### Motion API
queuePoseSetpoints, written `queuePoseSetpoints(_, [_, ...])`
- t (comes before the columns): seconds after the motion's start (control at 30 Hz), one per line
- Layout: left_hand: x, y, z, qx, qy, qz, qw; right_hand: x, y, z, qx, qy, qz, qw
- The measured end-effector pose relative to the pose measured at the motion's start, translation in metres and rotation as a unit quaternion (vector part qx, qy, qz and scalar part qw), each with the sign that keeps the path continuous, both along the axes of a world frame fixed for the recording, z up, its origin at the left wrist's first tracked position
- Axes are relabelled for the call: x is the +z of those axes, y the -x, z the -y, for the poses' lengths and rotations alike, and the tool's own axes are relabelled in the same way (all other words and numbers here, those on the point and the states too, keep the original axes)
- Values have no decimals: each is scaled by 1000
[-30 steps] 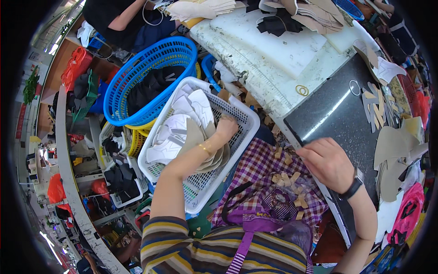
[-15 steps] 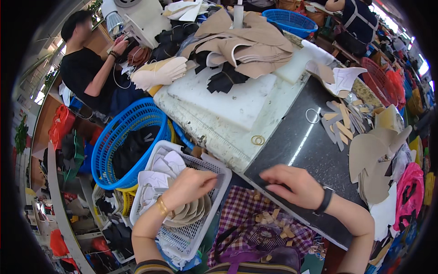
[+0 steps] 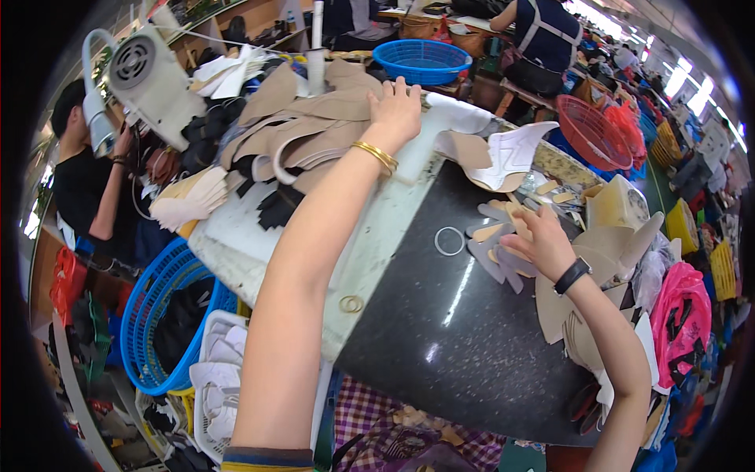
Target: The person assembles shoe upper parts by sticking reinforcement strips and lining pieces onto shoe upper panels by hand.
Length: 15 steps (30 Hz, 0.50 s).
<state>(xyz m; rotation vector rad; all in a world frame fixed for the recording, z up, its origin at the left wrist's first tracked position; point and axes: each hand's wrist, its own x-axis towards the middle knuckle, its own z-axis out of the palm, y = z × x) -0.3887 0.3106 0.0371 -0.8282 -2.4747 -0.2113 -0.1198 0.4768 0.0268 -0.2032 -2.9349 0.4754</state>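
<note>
My left hand (image 3: 397, 112) is stretched far forward, fingers spread, at the right end of a pile of beige shoe-upper pieces (image 3: 318, 110); it holds nothing. My right hand (image 3: 543, 242) hovers over or touches a heap of small grey and tan strips (image 3: 487, 256) on the black slab (image 3: 409, 315). Its fingers are apart and somewhat bent, with nothing plainly gripped. Just left of the strips lies a pale ring (image 3: 450, 241), perhaps a rubber band. Curved beige panels (image 3: 562, 311) sit beside my right wrist.
A white basket (image 3: 206, 330) with white cut pieces and a blue basket (image 3: 134, 330) stand at the left. White and beige pieces (image 3: 503, 161) lie at the slab's far edge. Left of the table, a person in black (image 3: 86, 181) works at a machine (image 3: 149, 75).
My left hand has gone from above the white basket to the far beige pile. My right hand has moved from the slab's near edge to the strips. The view has shifted.
</note>
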Motion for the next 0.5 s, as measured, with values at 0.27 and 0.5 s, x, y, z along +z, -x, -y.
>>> queuePoseSetpoints(0.27, [-2, -19, -54, -338, 123, 57, 931, -11, 61, -18, 52, -207, -196, 957])
queuePoseSetpoints(0.5, [83, -55, 59, -262, -412, 289, 823, 62, -18, 42, 235, -260, -390, 852])
